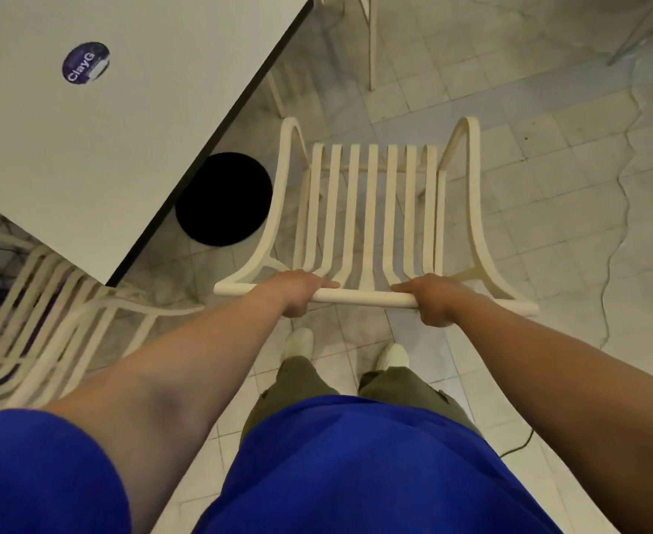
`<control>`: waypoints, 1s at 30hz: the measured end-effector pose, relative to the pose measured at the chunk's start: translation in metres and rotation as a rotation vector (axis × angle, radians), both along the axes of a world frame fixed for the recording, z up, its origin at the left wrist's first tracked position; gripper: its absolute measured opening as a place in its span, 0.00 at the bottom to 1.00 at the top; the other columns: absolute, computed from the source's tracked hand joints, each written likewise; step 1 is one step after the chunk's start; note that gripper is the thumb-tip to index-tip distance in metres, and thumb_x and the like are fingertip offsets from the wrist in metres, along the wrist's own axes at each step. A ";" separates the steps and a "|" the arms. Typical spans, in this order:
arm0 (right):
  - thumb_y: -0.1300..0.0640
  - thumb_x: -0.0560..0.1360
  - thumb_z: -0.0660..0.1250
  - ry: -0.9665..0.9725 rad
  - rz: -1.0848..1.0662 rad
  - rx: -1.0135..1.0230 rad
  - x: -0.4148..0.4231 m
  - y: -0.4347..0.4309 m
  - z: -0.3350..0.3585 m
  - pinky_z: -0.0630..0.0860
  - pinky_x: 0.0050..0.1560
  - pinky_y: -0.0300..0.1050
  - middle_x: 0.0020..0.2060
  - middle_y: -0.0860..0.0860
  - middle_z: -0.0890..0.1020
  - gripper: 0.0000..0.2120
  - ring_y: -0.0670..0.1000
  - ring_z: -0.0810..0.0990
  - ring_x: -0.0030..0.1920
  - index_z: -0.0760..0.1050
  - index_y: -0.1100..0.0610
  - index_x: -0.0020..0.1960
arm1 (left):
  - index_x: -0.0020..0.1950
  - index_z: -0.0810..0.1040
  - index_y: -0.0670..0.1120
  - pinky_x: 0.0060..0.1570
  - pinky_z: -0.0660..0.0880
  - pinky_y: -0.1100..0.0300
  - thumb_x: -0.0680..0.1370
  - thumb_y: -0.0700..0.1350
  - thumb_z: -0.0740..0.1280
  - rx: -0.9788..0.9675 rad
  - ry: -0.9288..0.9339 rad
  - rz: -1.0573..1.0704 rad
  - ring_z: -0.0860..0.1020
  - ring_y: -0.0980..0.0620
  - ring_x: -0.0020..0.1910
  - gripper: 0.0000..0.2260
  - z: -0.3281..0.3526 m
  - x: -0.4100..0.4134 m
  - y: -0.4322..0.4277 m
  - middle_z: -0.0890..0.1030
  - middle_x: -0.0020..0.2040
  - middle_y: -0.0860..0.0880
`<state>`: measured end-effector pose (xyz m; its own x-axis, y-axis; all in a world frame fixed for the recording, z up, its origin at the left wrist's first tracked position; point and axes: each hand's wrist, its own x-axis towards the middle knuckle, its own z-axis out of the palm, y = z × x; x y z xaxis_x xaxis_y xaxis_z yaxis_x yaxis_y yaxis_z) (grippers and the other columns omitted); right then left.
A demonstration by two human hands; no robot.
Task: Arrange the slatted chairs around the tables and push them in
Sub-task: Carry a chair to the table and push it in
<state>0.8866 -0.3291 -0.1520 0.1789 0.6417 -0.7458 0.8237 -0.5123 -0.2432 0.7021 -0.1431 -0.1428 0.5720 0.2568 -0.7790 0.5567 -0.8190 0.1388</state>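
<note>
The pale tiled floor (548, 186) is cracked to the right of the right grip (432, 300). The left grip (298, 292) and the right grip are each curled round the top rail (367, 299) of the slatted chair (371, 210), whose seat lies ahead of them. The white worktop (124, 129) stands ahead-left of the left grip. Its black round base (223, 198) is just beside the chair's left arm.

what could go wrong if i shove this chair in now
1. The slatted chair stands beside the table, not square to its edge, so the armrest nearest the table may strike the dark rim.
2. Its legs may catch the black round base under the table.
3. Swinging it sideways may knock the second chair tucked at the table's near corner.
</note>
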 end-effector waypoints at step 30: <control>0.60 0.73 0.70 0.046 0.008 -0.071 0.015 -0.003 -0.008 0.75 0.60 0.48 0.64 0.51 0.76 0.40 0.53 0.77 0.56 0.57 0.40 0.78 | 0.77 0.59 0.68 0.49 0.78 0.53 0.77 0.36 0.61 -0.109 0.045 -0.008 0.76 0.51 0.44 0.36 -0.010 0.003 0.007 0.75 0.53 0.51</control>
<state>0.9013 -0.3319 -0.1599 0.1381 0.5880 -0.7970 0.8168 -0.5227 -0.2441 0.7052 -0.1359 -0.1532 0.5371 0.1646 -0.8273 0.5581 -0.8047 0.2023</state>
